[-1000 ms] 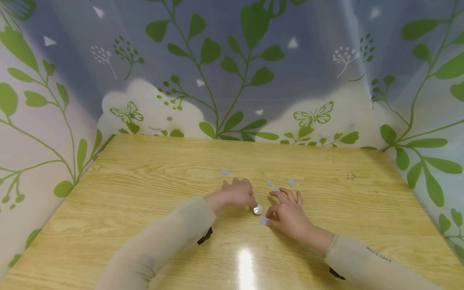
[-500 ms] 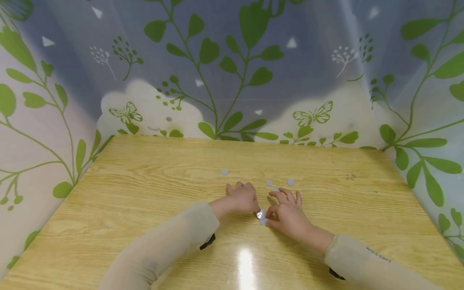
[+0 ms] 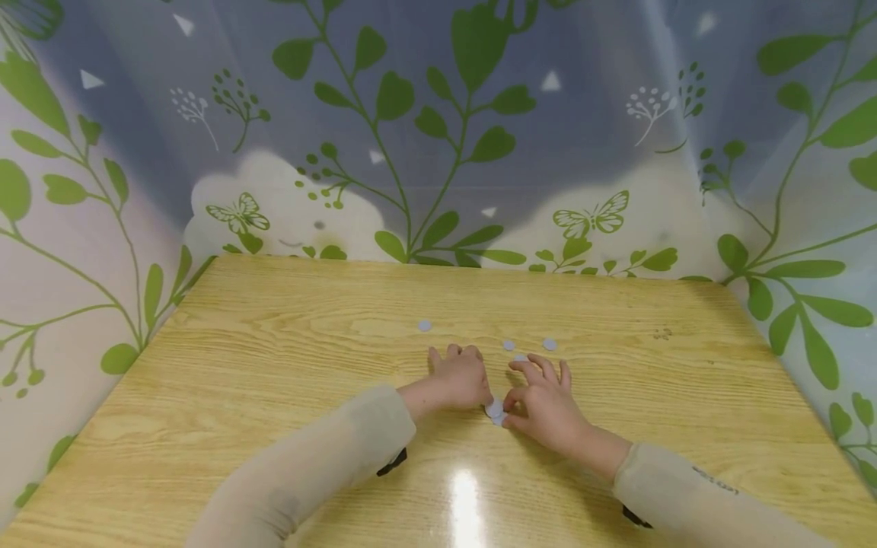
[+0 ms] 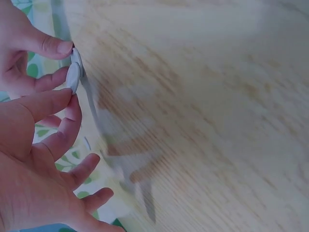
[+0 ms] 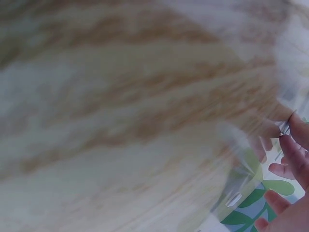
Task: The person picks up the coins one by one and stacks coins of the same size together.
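My left hand (image 3: 460,378) pinches a small silver coin (image 4: 73,76) between thumb and index finger, its other fingers spread. Facing it, my right hand (image 3: 548,403) pinches a second coin (image 4: 78,59) by its edge. In the left wrist view the two coins overlap, standing tilted face to face, low over the wooden table (image 3: 308,327). The right wrist view catches only fingertips at the coins' thin edges (image 5: 285,128). Just beyond the raised right fingers, another coin (image 3: 521,358) is partly hidden.
Farther back lie a coin on the left (image 3: 425,326), one near the middle (image 3: 509,345) and one to its right (image 3: 550,344). Leaf-printed cloth (image 3: 438,152) borders the table at the back and both sides. Light glares on the front tabletop.
My left hand has brought its coin right and nearer to me, onto the coin in my right hand. Its shiny face has turned dull as the tilt changed. The right hand stays put.
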The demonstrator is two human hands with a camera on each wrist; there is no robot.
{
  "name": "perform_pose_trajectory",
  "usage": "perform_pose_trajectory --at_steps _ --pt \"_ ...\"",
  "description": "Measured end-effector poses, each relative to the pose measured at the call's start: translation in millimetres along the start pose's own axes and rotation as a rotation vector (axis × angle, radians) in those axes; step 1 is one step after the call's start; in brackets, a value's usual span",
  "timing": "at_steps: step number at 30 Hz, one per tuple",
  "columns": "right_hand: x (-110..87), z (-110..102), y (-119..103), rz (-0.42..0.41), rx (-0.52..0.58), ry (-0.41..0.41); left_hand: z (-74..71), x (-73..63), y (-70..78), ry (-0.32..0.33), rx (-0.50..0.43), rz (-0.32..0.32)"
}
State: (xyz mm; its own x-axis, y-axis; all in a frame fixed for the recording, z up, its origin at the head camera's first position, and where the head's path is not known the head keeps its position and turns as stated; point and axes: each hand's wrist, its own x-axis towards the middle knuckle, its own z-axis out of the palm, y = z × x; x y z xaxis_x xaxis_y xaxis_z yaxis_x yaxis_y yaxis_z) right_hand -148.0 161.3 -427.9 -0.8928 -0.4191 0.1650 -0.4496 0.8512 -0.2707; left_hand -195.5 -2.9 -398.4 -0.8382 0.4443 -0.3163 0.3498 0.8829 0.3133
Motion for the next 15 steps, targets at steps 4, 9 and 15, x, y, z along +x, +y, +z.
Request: perform_pose_trajectory --at_steps 4,9,15 --pt "0.0 -0.3 -0.5 0.006 0.001 0.008 3.0 -1.2 2.3 -0.006 0.013 0.013" --pt "0.8 0.3 -0.3 0.004 -0.023 0.024 5.9 -1.2 3.3 0.010 0.002 0.026" --pt "0.7 2.2 1.2 -0.007 -0.037 0.029 6.8 -1.9 4.0 0.013 -0.009 0.019"
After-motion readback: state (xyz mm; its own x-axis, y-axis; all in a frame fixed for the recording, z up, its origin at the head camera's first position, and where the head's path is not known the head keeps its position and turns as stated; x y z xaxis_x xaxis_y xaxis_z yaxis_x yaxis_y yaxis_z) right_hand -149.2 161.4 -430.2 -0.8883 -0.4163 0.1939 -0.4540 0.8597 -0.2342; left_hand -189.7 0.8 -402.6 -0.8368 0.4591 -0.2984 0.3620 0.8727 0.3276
